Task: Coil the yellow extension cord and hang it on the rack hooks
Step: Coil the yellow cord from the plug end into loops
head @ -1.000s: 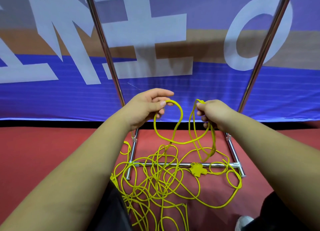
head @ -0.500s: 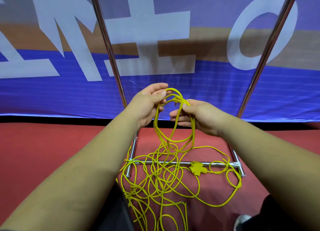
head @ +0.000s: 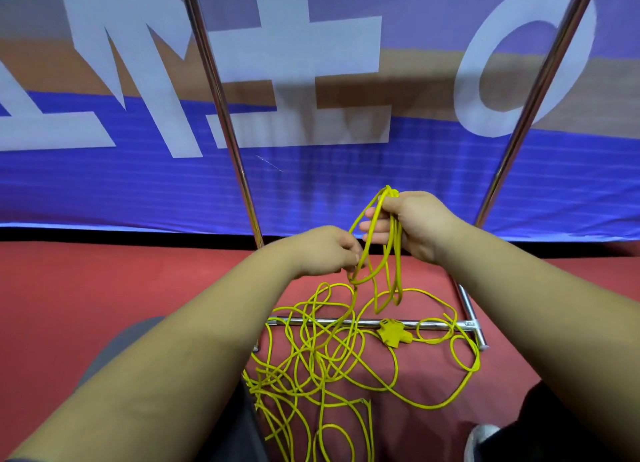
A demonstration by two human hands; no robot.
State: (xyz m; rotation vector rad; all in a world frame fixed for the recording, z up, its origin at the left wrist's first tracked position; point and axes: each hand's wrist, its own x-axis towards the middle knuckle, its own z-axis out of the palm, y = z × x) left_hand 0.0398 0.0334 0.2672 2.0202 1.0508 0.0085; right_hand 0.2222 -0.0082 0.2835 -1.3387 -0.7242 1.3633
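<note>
Head view, looking down. Backdrop: blue banner with large white letters (head: 104,191), hanging behind a shiny metal rack (head: 221,115) whose 2 uprights run out of the top of the view. Red floor (head: 86,288) below.

Left hand (head: 323,250): fingers curled, pinching 1 strand of the yellow extension cord (head: 398,261), just below and left of the right hand. From the pinch the strand drops into the tangle.

Cord location: most of it lies in a loose tangle on the floor. It is draped across the rack's low horizontal base bar (head: 436,323) and spreads toward the person's legs. Yellow socket block (head: 393,333) rests on the base bar, right of the tangle's centre.

Right hand (head: 415,226): closed round the tops of several gathered loops, which hang free beneath it and end above the base bar. Right upright (head: 540,81) stands behind this forearm. Light grey shoe toe (head: 479,439) at the lower right edge.
</note>
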